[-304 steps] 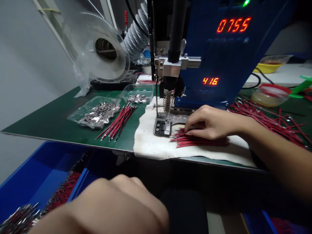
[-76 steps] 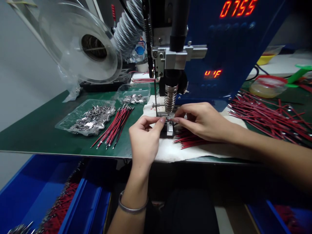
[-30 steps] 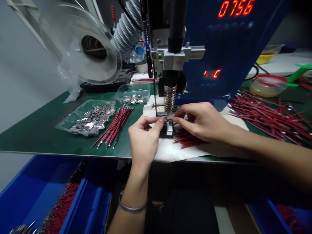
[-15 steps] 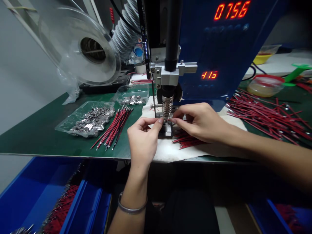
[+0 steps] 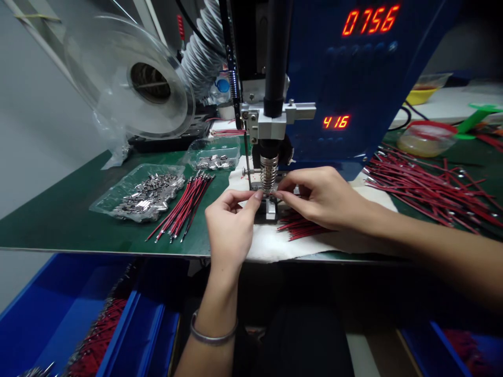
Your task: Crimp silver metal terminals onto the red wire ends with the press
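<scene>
My left hand is closed in a pinch, its thumb and forefinger just left of the spring-wrapped tip of a soldering machine. What it pinches is too small and hidden to make out. My right hand pinches from the other side of the tip; a bit of red wire shows by its fingertips. Both sets of fingertips are close together above a small metal fixture. Below my right palm, red and black wires lie on a white cloth.
To the left are a clear tray of small metal parts, a smaller tray and a bundle of wires. A large wire heap lies right. The blue machine housing stands behind. Blue bins sit below the table edge.
Both hands hold nearly the same position at the tip. The lower red display now reads 416; half a second ago its digits were partly unclear. The view has shifted very slightly.
</scene>
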Demonstrator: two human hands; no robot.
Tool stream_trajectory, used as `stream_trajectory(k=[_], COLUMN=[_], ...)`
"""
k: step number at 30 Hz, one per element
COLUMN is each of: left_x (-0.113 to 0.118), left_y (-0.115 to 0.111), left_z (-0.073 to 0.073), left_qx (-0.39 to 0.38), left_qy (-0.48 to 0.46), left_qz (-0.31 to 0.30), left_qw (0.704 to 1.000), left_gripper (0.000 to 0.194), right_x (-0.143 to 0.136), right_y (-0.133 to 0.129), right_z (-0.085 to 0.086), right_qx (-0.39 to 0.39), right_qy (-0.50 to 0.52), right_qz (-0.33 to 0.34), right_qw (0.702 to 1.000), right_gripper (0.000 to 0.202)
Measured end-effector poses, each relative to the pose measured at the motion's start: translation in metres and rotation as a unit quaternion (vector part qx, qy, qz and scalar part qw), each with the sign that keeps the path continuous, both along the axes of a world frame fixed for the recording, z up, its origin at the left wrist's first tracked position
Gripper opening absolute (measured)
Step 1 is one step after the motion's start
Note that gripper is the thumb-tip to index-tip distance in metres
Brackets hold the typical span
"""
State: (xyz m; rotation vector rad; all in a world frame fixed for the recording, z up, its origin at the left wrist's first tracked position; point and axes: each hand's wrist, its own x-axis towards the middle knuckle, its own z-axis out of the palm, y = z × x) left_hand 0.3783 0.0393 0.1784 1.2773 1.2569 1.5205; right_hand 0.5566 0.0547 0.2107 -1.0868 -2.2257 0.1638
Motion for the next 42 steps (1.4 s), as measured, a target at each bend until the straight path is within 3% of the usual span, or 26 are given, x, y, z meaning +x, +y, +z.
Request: stream_trajectory(k=[22, 34, 42], left_x=[0.0011, -0.0006, -0.0020], left_y=[0.0001, 0.0016, 0.0008], left_z=[0.0008, -0.0034, -0.0026], left_qx=[0.021, 0.031, 0.025], left_qy=[0.007, -0.005, -0.022], left_qz=[0.000, -0.010, -0.029], left_qw=[1.000, 0.999, 0.999], left_gripper=[0.024, 0.026, 0.025], right_x=[0.0007, 0.0040, 0.0082], right_y=[-0.0004, 0.0041, 0.0052], right_z=[-0.0014, -0.0041, 0.0029], right_qx=[0.018, 0.099, 0.098], right_qy=[0.000, -0.005, -0.019], right_qz=[0.003, 0.068, 0.091], right_qw=[1.000, 0.993, 0.991], right_gripper=[0.013, 0.012, 0.015])
